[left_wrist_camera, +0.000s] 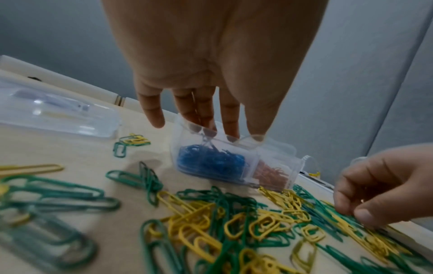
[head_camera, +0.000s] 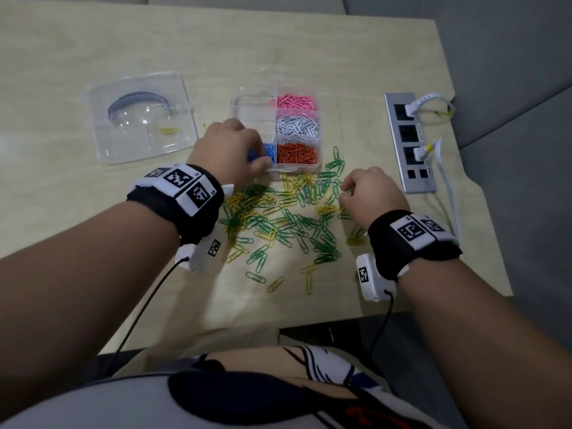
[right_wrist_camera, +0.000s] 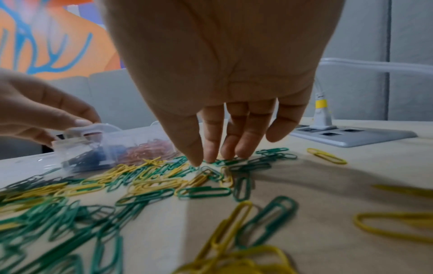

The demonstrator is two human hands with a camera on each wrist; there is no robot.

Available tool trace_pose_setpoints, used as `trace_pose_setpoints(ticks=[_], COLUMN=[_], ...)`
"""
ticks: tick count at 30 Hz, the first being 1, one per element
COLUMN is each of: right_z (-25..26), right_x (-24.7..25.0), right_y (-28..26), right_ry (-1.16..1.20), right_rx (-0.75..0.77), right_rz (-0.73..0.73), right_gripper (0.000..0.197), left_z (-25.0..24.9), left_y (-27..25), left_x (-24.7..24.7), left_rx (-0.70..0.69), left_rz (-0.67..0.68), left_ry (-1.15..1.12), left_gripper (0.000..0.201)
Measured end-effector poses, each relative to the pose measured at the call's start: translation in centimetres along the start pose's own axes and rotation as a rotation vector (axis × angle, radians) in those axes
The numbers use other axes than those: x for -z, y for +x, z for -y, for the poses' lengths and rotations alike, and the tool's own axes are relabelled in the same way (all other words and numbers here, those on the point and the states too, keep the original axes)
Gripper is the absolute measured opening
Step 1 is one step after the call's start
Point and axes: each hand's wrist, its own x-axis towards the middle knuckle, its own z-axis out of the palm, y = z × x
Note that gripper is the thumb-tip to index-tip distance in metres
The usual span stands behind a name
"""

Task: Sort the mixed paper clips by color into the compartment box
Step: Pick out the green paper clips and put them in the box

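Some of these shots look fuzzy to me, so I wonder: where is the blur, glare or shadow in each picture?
Head view: mostly sharp, with glare on the clear plastic lid and the pale wooden table bowed at its edges. Left wrist view: the nearest green and yellow paper clips are blurred. Right wrist view: a shadow crosses the table beside the right hand.

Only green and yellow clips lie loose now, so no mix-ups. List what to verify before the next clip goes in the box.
Clear plastic compartment box open, clear plastic lid set aside: ok.
Two left compartments empty for remaining colours: ok.
Pink clips, white clips, orange clips, blue clips each unmixed: ok.
Left hand grips the box's blue corner: ok.
Right hand on green-and-yellow wire clip pile, single colour pinched: cannot tell.
Stray yellow clip at the lid: not ok.
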Motion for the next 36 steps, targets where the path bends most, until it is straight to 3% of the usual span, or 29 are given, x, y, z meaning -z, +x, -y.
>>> trace_pose_setpoints(ticks=[4,8,14,19,22,30,36], right_z=[0.6,1.5,1.8,1.9,2.0,2.6,5.5], right_x=[0.4,0.3,-0.4,-0.4,-0.4,1.7,2.4], right_y=[0.2,1.2,2.1,2.6,2.7,2.3,3.6], right_ry=[0.05,-0.068,-0.138,-0.182,-0.219,0.272,0.383], right_rx=[0.159,0.314,0.312,0.323,0.333,0.258,0.298], right_rz=[-0.113,-0.061,-0.079,-0.07,-0.085,-0.276,-0.354], right_gripper=[0.021,0.025,0.02,0.023,0.026,0.013,0.019], left_z=[-0.6,-1.2,-1.5,-1.4,-1.0,-0.4,0.6], left_y=[-0.1,-0.7,-1.2,-1.2,-1.0,-0.3,0.1], left_x=[-0.3,-1.1,-1.6,-1.1,-0.7,-0.5,-0.1], left_rx=[0.0,-0.016,0.031,0.047,0.058,0.129,0.12], left_rz=[-0.043,-0.045,-0.093,-0.083,-0.051,-0.027,-0.001], left_ry=[-0.009,0.003,-0.016,0.102,0.05,-0.075,-0.107], left_gripper=[0.037,0.039,0.036,0.036,0.033,0.027,0.026])
